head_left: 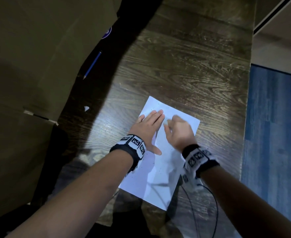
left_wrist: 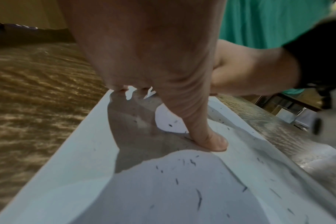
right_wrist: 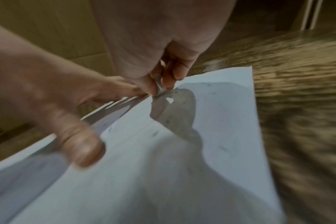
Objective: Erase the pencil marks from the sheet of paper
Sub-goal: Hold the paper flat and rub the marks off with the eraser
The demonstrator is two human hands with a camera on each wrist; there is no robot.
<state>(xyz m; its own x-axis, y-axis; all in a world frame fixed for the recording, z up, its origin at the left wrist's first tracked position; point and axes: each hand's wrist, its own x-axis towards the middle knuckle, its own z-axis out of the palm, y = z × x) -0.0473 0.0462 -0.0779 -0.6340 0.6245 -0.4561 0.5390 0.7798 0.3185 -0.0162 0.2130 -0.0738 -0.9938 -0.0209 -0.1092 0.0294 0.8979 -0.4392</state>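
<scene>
Sheet of paper [head_left: 165,162]: was laid on the wooden worktop [head_left: 184,66], lower centre of the head view, with dark eraser crumbs [left_wrist: 199,198] scattered over it.
Left hand [head_left: 148,129]: was pressed flat on the sheet's left part, grip wide, fingers straight and holding nothing.
Right hand [head_left: 180,131]: was blurred, its grip narrowed round a small pale eraser [right_wrist: 160,87], which was pinched by thumb and fingertips and set against the paper.
Pencil [head_left: 92,65]: a blue one was seen at upper left, well apart from the sheet.
</scene>
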